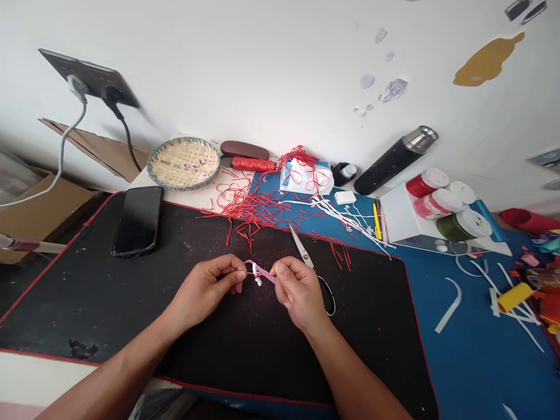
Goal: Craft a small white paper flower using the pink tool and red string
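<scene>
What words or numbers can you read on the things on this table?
No words or numbers can be read clearly.
The white packet: blue printing, too small and blurred to read.
The small bottle: a label, too small to read.

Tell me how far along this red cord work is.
Done, it seems: short red cord pieces lie heaped at the far edge of the black desk mat, near white cords. In hand: the left hand and right hand pinch a pink strip with red and white bits at it. Left: most pieces lie loose, beside a spool of red cord and scissors.
</scene>
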